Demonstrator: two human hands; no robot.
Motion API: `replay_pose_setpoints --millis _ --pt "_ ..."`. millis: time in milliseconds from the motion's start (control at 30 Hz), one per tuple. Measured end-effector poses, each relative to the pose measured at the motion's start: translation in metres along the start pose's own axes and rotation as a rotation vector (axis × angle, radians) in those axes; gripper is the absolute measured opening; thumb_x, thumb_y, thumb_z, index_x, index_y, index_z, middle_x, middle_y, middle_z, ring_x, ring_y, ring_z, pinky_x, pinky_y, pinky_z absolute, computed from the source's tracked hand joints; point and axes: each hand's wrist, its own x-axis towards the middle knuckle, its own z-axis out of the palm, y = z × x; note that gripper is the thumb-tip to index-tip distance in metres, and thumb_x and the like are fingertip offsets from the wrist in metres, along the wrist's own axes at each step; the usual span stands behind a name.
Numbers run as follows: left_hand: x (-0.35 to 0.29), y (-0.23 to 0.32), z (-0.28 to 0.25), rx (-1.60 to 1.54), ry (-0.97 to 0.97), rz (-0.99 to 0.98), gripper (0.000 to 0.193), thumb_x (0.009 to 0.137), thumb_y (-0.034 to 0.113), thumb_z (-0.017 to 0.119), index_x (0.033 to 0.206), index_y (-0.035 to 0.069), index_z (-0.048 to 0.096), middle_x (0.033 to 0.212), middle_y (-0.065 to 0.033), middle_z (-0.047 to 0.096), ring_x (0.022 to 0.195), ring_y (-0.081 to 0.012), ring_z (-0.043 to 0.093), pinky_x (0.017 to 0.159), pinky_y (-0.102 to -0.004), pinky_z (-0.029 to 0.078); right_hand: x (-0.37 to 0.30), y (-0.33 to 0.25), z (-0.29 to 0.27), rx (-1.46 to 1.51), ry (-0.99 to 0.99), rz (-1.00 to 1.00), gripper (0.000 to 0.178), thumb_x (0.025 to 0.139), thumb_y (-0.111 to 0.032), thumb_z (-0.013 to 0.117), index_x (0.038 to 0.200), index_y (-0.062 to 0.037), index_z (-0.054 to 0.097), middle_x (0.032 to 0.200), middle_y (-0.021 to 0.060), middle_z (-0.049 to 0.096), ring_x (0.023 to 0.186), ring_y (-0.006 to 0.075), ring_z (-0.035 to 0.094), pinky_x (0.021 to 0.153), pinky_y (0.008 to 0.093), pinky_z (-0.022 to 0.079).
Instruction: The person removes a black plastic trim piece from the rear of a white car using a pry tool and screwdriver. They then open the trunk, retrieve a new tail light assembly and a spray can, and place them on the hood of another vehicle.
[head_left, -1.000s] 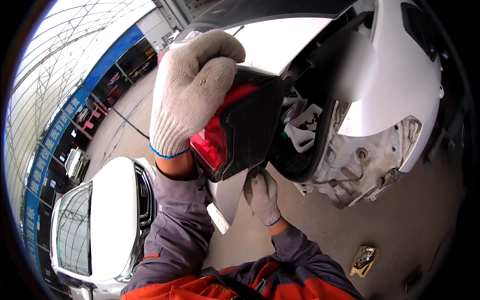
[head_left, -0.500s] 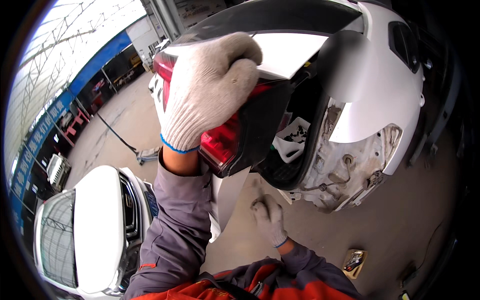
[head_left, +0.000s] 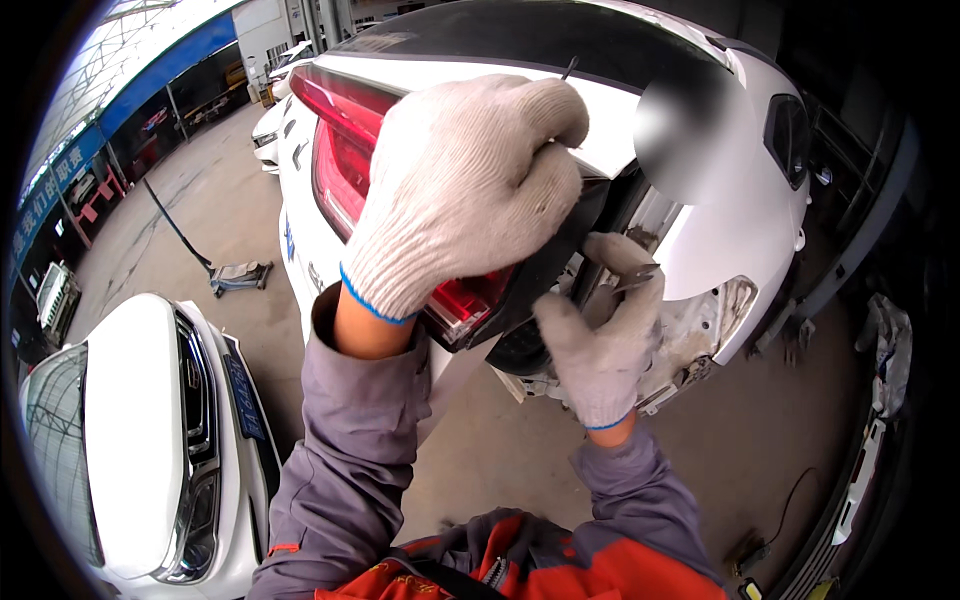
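My left hand [head_left: 470, 190], in a white knit glove, is closed in front of the raised tailgate of a white car, over its red tail light [head_left: 340, 170]. A thin dark tip [head_left: 570, 68] pokes up beyond its fingers; the rest is hidden. Lower and to the right, my right hand [head_left: 605, 345], also gloved, is at the dark inner edge [head_left: 560, 240] of the tailgate. Its thumb and forefinger are apart, and a small dark streak shows by the fingers; whether that is an object or dirt I cannot tell.
The car's bare rear corner [head_left: 700, 325] shows dirty metal beside its white side panel [head_left: 740, 230]. Another white car [head_left: 140, 430] stands close on the left, a floor jack [head_left: 240, 278] beyond it. Removed car parts [head_left: 860, 470] lie at the far right.
My right hand has risen from low over the floor to the tailgate's inner edge, its fingers now spread. My left hand stays closed over the tail light and appears slightly farther right.
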Motion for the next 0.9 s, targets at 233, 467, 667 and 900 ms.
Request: replay_pose_setpoints --millis 233,467,667,900 --pt "-0.015 -0.004 0.006 -0.084 0.006 0.059 0.022 0.076 0.006 0.057 0.094 -0.001 0.068 0.082 -0.0139 0.068 0.071 -0.0263 0.067 0.067 -0.0344 0.055 -0.004 0.003 0.017 -0.057 -0.048 -0.096 0.108 0.065 -0.021 0.089 0.146 0.0072 0.025 0.131 0.0272 0.049 0.108 0.0300 0.062 0.081 0.0359 0.057" --pt "-0.039 0.005 0.038 -0.124 0.013 -0.012 0.022 0.073 0.006 0.057 0.093 0.001 0.068 0.080 -0.0114 0.067 0.068 -0.0257 0.066 0.065 -0.0332 0.053 -0.023 0.018 0.005 -0.246 -0.113 0.009 0.106 0.064 -0.018 0.085 0.146 0.0086 0.025 0.120 0.0203 0.057 0.078 0.0215 0.064 0.066 0.0318 0.056" --pt "-0.070 0.012 0.089 -0.286 0.120 -0.080 0.027 0.070 -0.002 0.055 0.094 -0.003 0.068 0.080 -0.0134 0.067 0.063 -0.0220 0.062 0.061 -0.0300 0.050 -0.047 0.047 -0.004 -0.299 -0.126 0.118 0.103 0.063 -0.016 0.085 0.146 0.0069 0.027 0.113 0.0163 0.059 0.073 0.0183 0.064 0.065 0.0330 0.055" --pt "-0.096 0.001 0.130 -0.349 0.153 0.025 0.036 0.061 0.002 0.063 0.096 0.000 0.070 0.066 -0.0115 0.058 0.051 -0.0255 0.056 0.049 -0.0337 0.047 -0.072 0.078 -0.004 -0.371 -0.070 0.101 0.097 0.065 -0.012 0.081 0.145 0.0047 0.027 0.108 0.0136 0.062 0.062 0.0176 0.063 0.054 0.0323 0.052"
